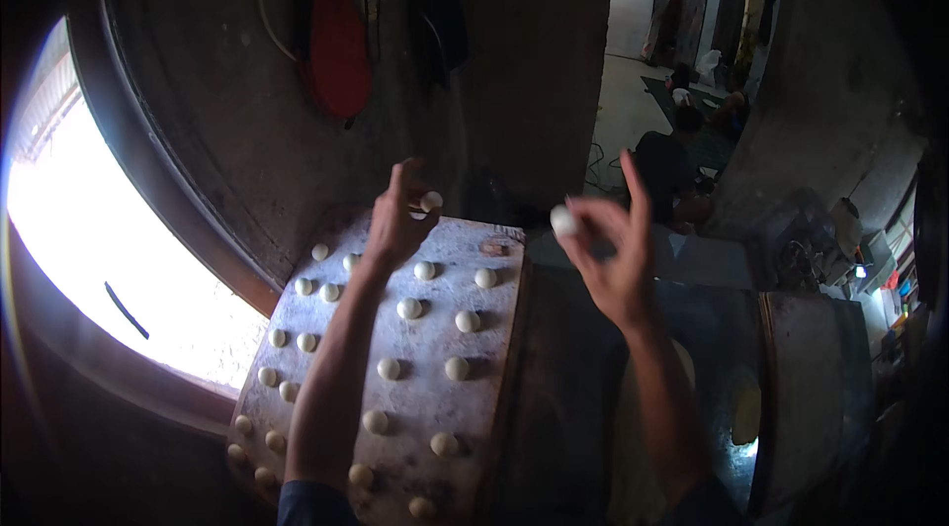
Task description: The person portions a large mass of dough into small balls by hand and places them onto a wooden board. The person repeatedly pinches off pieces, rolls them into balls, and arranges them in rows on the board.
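Note:
My left hand (398, 222) is raised over the far end of a wooden board (434, 396), with a small pale ball (431, 201), possibly dough, between thumb and fingers. Another such ball, a white one (563, 220), sits at the fingertips of my right hand (615, 252), which is in the air to the right of the board and slightly blurred. Its index finger points up. Several similar balls (409, 308) lie spaced in rows along the board. My left forearm covers part of the board and may hide more balls.
Bright daylight enters through an opening (141, 252) on the left. Right of the board is a dark work surface (563, 392), with a pale flat piece (746, 415) on it. A red bag-like item (337, 44) hangs on the wall. People (667, 163) sit beyond the doorway.

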A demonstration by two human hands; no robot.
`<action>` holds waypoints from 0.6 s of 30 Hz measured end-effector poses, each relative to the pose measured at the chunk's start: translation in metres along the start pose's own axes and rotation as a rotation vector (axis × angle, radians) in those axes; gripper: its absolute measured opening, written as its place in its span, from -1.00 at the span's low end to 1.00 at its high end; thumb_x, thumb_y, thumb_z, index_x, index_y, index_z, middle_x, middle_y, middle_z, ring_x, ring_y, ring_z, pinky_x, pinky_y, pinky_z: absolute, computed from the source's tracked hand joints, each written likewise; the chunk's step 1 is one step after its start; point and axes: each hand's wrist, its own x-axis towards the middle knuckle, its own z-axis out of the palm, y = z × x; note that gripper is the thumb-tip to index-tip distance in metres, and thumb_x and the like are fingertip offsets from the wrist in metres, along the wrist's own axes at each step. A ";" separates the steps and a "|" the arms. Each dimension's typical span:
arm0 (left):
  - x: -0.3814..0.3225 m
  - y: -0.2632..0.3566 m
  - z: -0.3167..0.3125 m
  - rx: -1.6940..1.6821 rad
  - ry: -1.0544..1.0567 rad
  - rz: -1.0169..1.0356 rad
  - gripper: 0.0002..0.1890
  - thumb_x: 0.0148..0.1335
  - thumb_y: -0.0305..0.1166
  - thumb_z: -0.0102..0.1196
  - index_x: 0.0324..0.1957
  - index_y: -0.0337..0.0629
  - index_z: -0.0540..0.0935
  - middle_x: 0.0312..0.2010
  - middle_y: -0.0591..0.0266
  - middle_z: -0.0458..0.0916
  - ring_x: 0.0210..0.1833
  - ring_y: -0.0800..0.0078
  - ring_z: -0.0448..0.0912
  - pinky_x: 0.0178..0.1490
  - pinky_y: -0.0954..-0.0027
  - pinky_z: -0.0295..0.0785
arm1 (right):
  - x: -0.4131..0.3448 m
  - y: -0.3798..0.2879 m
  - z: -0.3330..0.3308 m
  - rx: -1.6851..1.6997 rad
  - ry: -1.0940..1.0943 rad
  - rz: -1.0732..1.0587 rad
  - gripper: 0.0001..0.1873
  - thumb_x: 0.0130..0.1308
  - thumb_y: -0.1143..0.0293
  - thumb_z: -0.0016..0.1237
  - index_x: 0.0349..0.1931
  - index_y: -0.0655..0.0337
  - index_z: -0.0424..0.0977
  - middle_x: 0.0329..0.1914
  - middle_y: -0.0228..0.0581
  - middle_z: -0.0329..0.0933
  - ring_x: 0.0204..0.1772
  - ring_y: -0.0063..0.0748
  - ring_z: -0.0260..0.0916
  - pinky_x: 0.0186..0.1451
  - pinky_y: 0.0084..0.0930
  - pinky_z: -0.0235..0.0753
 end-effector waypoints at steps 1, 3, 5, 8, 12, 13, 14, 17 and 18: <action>0.004 -0.031 0.009 0.052 -0.020 -0.057 -0.19 0.04 -0.51 0.38 0.32 -0.28 0.23 -0.16 -0.04 0.71 -0.16 0.02 0.73 -0.08 0.15 0.63 | 0.024 0.001 0.035 0.036 0.083 -0.035 0.01 0.23 0.58 0.27 0.57 0.28 -0.12 -0.05 -0.12 0.64 -0.07 -0.43 0.62 -0.06 -0.54 0.59; 0.000 -0.090 0.035 0.132 -0.064 -0.009 -0.12 0.00 -0.41 0.43 0.32 -0.32 0.19 -0.16 -0.09 0.70 -0.14 -0.11 0.70 -0.08 0.06 0.62 | 0.048 0.021 0.085 -0.059 0.175 -0.127 0.05 0.20 0.59 0.29 0.57 0.23 -0.16 0.00 -0.07 0.64 -0.07 -0.46 0.61 -0.09 -0.62 0.61; -0.010 -0.122 0.050 0.188 -0.046 0.085 -0.05 -0.05 -0.31 0.53 0.32 -0.26 0.20 -0.16 -0.15 0.70 -0.17 -0.10 0.70 -0.07 0.07 0.60 | 0.031 0.066 0.118 -0.178 0.042 -0.057 0.14 0.14 0.50 0.37 0.58 0.24 -0.20 -0.01 -0.02 0.64 -0.06 -0.36 0.63 -0.07 -0.48 0.64; 0.001 -0.056 0.062 0.160 -0.318 -0.117 0.08 -0.01 -0.14 0.53 0.42 -0.29 0.11 0.18 -0.28 0.51 0.22 -0.16 0.52 0.24 0.00 0.46 | -0.019 0.099 0.084 -0.588 -0.082 0.190 0.19 0.12 0.40 0.42 0.60 0.26 -0.22 0.10 0.07 0.59 -0.11 -0.14 0.54 0.05 -0.15 0.54; -0.002 -0.055 0.032 0.333 -0.392 -0.265 0.20 0.04 0.03 0.49 0.52 -0.30 0.00 0.48 -0.36 0.14 0.57 -0.16 0.09 0.56 0.03 0.13 | -0.068 -0.005 0.021 -0.344 0.086 0.092 0.00 0.23 0.40 0.31 0.53 0.43 -0.10 0.02 -0.13 0.52 0.00 -0.27 0.42 0.13 -0.35 0.43; -0.004 -0.053 0.026 0.320 -0.391 -0.221 0.16 0.12 0.07 0.43 0.55 -0.27 0.00 0.53 -0.36 0.02 0.62 -0.12 -0.04 0.62 0.06 0.02 | -0.087 -0.040 -0.009 -0.338 0.084 0.209 -0.04 0.25 0.45 0.26 0.52 0.43 -0.09 -0.02 -0.18 0.53 -0.05 -0.37 0.40 0.10 -0.40 0.41; -0.015 -0.040 0.022 0.314 -0.292 -0.089 0.02 0.18 -0.02 0.40 0.51 -0.24 0.13 0.51 -0.31 0.11 0.61 -0.11 0.02 0.60 0.03 0.03 | -0.119 -0.053 -0.043 -0.306 0.193 0.269 -0.17 0.27 0.47 0.21 0.47 0.41 0.04 -0.04 -0.23 0.53 -0.10 -0.44 0.37 0.10 -0.43 0.39; -0.070 0.083 -0.042 0.163 -0.319 0.001 -0.27 0.23 -0.30 0.37 0.39 -0.16 0.35 0.33 -0.04 0.47 0.36 0.13 0.44 0.38 0.10 0.34 | -0.239 -0.073 -0.155 -0.674 0.159 0.546 -0.39 0.29 0.43 0.20 0.32 0.34 0.30 -0.06 -0.20 0.54 -0.10 -0.38 0.43 0.08 -0.38 0.42; -0.096 0.133 -0.051 0.095 -0.393 -0.034 -0.30 0.23 -0.31 0.36 0.36 -0.22 0.37 0.29 -0.04 0.50 0.37 0.19 0.44 0.40 0.10 0.31 | -0.288 -0.084 -0.192 -0.753 0.112 0.660 -0.49 0.29 0.42 0.19 0.22 0.31 0.38 -0.07 -0.18 0.55 -0.08 -0.32 0.46 0.05 -0.35 0.45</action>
